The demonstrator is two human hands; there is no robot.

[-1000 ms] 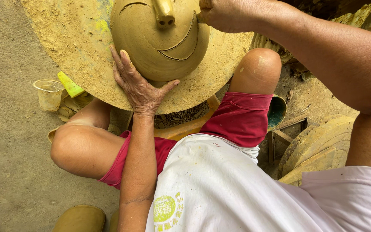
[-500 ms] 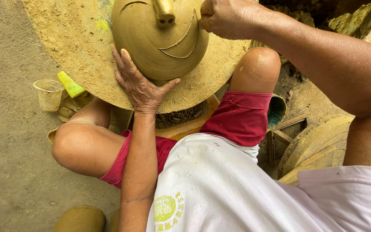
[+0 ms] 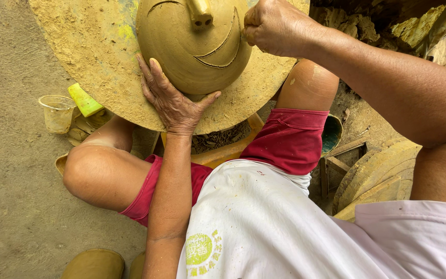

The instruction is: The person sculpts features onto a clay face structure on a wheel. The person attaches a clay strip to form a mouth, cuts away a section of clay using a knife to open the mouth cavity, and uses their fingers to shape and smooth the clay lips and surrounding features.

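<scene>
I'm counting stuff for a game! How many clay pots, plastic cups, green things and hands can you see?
Clay pot: 1
Clear plastic cup: 1
Green block: 1
Hands: 2, left hand and right hand
Total: 5

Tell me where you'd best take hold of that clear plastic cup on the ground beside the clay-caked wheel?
Probably the clear plastic cup is best gripped around its side wall just below the rim, coming from its left, over bare ground. It stands upright with the mouth open upward, and a yellow-green tool and the round clay-caked wheel crowd its right.
</scene>
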